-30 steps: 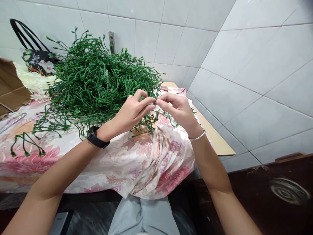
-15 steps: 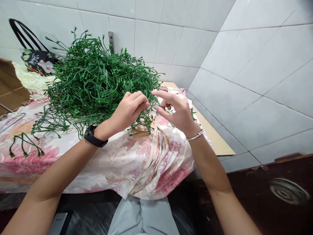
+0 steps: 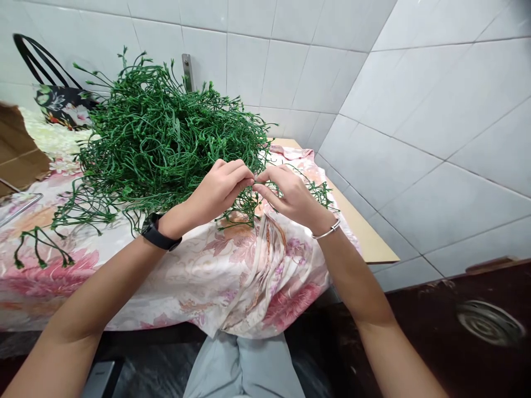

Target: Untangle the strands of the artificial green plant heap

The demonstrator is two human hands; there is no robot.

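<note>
Cardboard box [image 3: 16, 160]: far out to the left of the left hand, at the frame edge, with a brown flap showing
Floral bag [image 3: 62, 105]: beyond and well left of the left hand, against the wall, its black handles standing up
White flowers [image 3: 50, 138]: just below the bag, between the box and the green heap
Loose sprig [image 3: 39, 249]: well left of the left hand and nearer the person, lying flat on the cloth, apart from the heap
Green heap [image 3: 157, 138]: a tangled mound of green plastic stems, beyond and left of the left hand, its near right edge reaching both hands
Black wristband [image 3: 155, 232]: around the left wrist
Left hand [image 3: 215, 190]: knuckles up, fingers curled in, tips narrowed to a pinch on the green stem
Green stem [image 3: 254, 182]: thin, caught where the fingertips of both hands meet, at the heap's near right edge, above the cloth
Right hand [image 3: 286, 196]: back facing up, fingers drawn together, tips pinching the same stem and touching the left fingertips
Silver bangle [image 3: 327, 231]: on the right wrist
Floral cloth [image 3: 232, 271]: pink and cream, spread under both hands, bunched in folds below the right wrist and hanging over the near edge
Table edge [image 3: 365, 237]: bare tan strip just right of the right hand
Tiled wall [image 3: 415, 110]: white, beyond and to the right of both hands
Floor drain [image 3: 492, 323]: round, far right of the right forearm, set in the dark floor
</note>
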